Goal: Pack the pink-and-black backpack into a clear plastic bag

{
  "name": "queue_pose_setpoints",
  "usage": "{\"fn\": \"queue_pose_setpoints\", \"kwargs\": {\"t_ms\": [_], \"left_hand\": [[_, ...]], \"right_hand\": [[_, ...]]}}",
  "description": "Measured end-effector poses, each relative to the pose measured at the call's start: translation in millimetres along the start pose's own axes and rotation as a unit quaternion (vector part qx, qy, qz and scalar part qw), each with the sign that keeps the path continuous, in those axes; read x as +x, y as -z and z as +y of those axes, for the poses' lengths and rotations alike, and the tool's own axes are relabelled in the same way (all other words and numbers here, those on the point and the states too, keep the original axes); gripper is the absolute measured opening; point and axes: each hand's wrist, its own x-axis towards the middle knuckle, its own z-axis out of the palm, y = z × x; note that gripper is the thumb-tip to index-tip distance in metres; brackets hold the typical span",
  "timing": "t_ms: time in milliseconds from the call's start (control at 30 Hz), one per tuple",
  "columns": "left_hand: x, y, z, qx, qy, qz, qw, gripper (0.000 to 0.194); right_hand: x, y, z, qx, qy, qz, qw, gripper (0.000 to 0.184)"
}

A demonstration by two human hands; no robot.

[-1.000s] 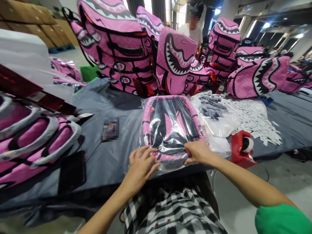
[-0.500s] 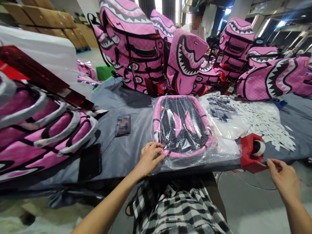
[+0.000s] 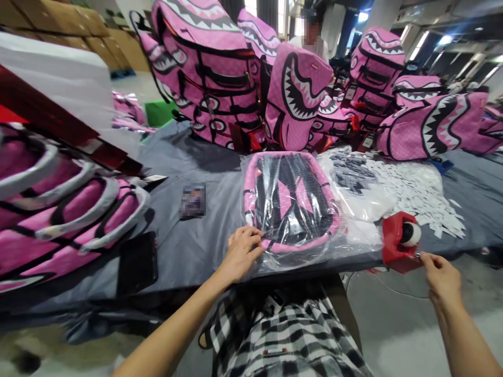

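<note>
A pink and black backpack (image 3: pixel 288 201) lies inside a clear plastic bag (image 3: pixel 306 256), its straps facing up. My left hand (image 3: pixel 244 252) rests on the bag's near left corner, fingers apart and slightly bent over the plastic. At the table's front edge stands a red tape dispenser (image 3: pixel 393 241) with a roll of tape (image 3: pixel 411 234) in it. My right hand (image 3: pixel 442 277) is at the dispenser's cutting end, thumb and forefinger pinched on the tape end, of which only a tiny bit shows.
Pink shark-mouth backpacks (image 3: pixel 223 78) stand stacked along the back. More bags with wrapped handles (image 3: pixel 98 209) lie at left, near a black phone (image 3: pixel 137 262) and a small dark packet (image 3: pixel 192 201). White paper slips (image 3: pixel 428 199) are heaped at right. A person (image 3: pixel 314 39) is behind.
My right hand has closed in on the dispenser's cutting end and its fingers are pinched tighter. My left hand stays on the bag's corner. The whole view has shifted slightly.
</note>
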Motion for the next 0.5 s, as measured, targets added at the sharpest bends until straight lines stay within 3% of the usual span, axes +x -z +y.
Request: {"fn": "queue_pose_setpoints", "kwargs": {"t_ms": [100, 167, 233, 367, 433, 500], "left_hand": [[-0.9, -0.1, -10.8, -0.008, -0.023, 0.007, 1.0, 0.03], [0.7, -3.1, -25.4, -0.021, -0.033, 0.018, 0.999, 0.036], [5.5, -7.9, -41.8, -0.031, -0.051, 0.03, 0.998, 0.04], [10.8, -11.6, -52.6, -0.033, -0.077, 0.041, 0.996, 0.042], [6.4, -7.2, -42.2, -0.032, -0.063, 0.024, 0.997, 0.037], [1.2, -1.0, -26.8, -0.028, -0.05, 0.002, 0.998, 0.032]], "right_hand": [[-38.5, 11.7, -23.3, 0.064, -0.083, -0.017, 0.994, 0.054], [-64.7, 4.3, -32.3, 0.224, -0.208, -0.036, 0.951, 0.063], [-82.6, -11.6, -36.0, 0.286, -0.239, -0.063, 0.926, 0.067], [-109.1, -34.0, -57.9, 0.362, -0.242, -0.188, 0.88, 0.067], [-125.3, -34.9, -86.6, 0.418, -0.213, -0.285, 0.836, 0.059], [-137.8, -34.3, -124.9, 0.464, -0.135, -0.392, 0.783, 0.05]]}}
